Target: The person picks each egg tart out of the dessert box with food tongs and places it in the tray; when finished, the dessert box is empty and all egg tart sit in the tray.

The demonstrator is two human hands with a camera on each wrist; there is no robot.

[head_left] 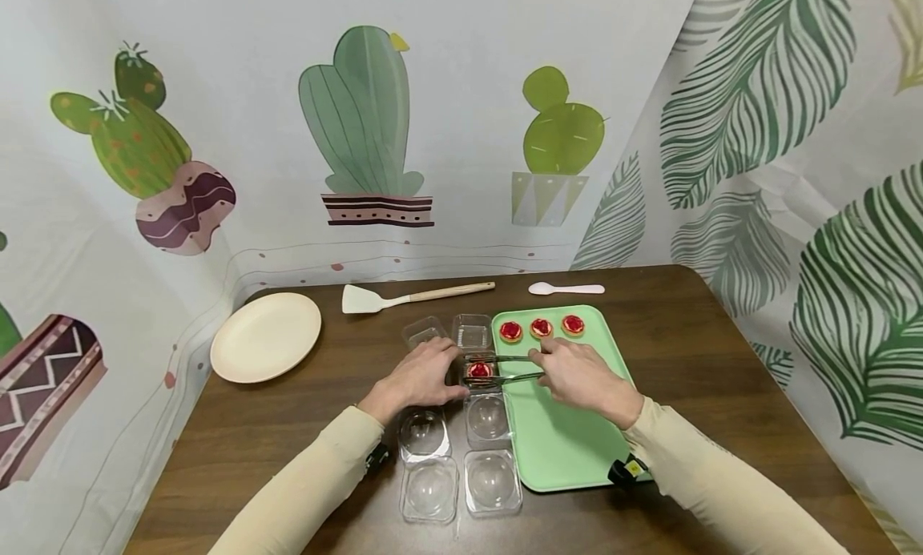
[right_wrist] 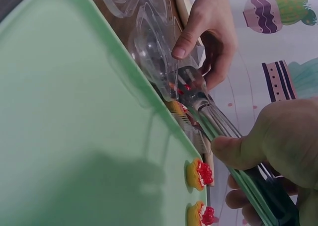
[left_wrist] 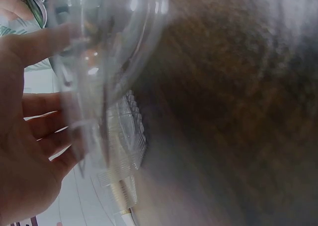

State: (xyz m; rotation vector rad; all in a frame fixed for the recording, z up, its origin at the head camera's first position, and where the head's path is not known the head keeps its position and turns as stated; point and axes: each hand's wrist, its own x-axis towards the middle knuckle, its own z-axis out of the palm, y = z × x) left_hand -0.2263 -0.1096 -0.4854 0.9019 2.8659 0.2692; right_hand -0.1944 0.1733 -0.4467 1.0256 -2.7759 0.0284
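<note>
My right hand (head_left: 582,376) grips metal tongs (head_left: 515,358), whose ends reach to the left past the tray's edge. Between the tong ends is a small tart (head_left: 479,370) with a red topping, in or just over a clear plastic container; the right wrist view leaves it partly hidden. Beside that container lies my left hand (head_left: 427,372), thumb and fingers spread, the fingertips at its edge. Close up, clear plastic (left_wrist: 124,42) covers part of the left hand's fingers. Three more red-topped tarts (head_left: 541,328) stand in a row at the far end of the green tray (head_left: 570,435).
Several clear containers (head_left: 493,481) stand left of the tray, in front of and behind the hands. A cream plate (head_left: 267,337) is at the far left. Along the back edge lie a white spatula (head_left: 364,299) with a wooden handle and a pale pink spoon (head_left: 566,289).
</note>
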